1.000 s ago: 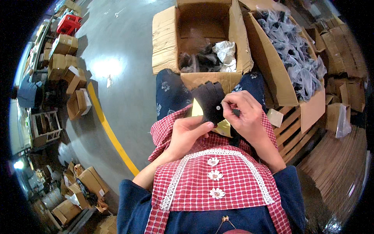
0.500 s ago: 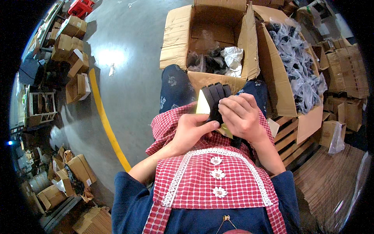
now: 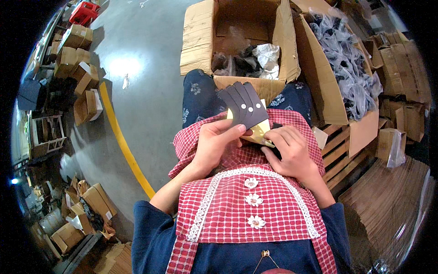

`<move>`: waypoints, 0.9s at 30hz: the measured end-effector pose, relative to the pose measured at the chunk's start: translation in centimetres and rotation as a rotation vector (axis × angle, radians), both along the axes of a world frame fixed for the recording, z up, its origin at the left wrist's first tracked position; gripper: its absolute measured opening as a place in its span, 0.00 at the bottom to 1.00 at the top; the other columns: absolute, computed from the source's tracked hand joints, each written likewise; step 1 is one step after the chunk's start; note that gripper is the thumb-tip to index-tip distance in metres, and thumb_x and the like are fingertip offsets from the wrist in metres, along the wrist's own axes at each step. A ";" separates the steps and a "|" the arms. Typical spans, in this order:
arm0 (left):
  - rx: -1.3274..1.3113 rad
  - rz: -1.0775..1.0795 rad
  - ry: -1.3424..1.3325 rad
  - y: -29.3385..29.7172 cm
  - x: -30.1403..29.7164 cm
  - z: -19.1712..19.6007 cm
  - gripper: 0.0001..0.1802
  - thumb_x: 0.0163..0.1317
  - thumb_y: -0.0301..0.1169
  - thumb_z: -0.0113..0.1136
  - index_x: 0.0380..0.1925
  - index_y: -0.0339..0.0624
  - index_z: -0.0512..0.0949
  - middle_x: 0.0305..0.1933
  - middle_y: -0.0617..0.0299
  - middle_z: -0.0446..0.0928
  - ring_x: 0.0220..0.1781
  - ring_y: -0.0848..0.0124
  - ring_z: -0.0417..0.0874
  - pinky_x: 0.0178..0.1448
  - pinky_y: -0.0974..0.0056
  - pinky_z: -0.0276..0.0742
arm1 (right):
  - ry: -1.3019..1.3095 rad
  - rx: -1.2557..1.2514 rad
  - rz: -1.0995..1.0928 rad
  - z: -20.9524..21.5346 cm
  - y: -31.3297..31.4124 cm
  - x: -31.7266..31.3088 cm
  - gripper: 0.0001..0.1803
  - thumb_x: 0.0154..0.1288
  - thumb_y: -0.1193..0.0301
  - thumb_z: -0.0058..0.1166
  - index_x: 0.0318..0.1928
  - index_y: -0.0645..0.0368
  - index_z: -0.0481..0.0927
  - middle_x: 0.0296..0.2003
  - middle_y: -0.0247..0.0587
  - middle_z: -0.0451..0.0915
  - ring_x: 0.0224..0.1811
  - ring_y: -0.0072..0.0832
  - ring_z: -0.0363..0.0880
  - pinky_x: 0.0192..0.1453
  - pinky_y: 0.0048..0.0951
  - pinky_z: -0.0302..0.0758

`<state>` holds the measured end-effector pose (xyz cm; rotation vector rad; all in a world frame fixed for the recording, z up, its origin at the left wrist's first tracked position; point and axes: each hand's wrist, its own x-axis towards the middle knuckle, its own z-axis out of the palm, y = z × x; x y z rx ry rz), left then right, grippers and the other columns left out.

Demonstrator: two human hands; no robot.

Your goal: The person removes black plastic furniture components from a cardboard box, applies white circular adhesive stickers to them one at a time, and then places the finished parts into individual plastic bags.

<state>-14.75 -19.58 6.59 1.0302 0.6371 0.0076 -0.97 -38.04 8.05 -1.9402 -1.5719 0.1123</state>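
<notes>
Above my lap, my left hand (image 3: 213, 142) is closed on a fan of black flat curved pieces (image 3: 246, 100), its thumb pressed on their lower end. Several of these pieces overlap, and small white round spots show on their faces. Behind them is a yellow sheet (image 3: 259, 130), sticking out at the lower right and a little at the left. My right hand (image 3: 289, 148) pinches the sheet's lower right corner with bent fingers. Something small and dark shows by these fingertips; I cannot make out what it is.
An open cardboard box (image 3: 255, 82) beyond my knees holds dark items and crumpled white wrapping. To its right, a larger carton (image 3: 326, 86) is filled with clear plastic bags, beside a wooden pallet (image 3: 340, 160). Boxes (image 3: 75, 59) and a yellow floor line (image 3: 119, 132) lie left.
The black pieces have turned from a bunched, edge-on stack to a spread fan with their faces showing. My right hand has moved down from their side to the yellow sheet's corner.
</notes>
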 end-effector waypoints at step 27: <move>0.018 -0.011 -0.005 -0.8 0.1 -0.5 0.12 0.67 0.31 0.64 0.44 0.35 0.85 0.38 0.62 0.86 0.31 0.82 0.79 0.37 0.76 0.75 | 0.365 -0.072 -0.240 -2.9 -0.4 -0.3 0.06 0.58 0.73 0.61 0.36 0.61 0.84 0.31 0.48 0.84 0.31 0.42 0.84 0.35 0.38 0.79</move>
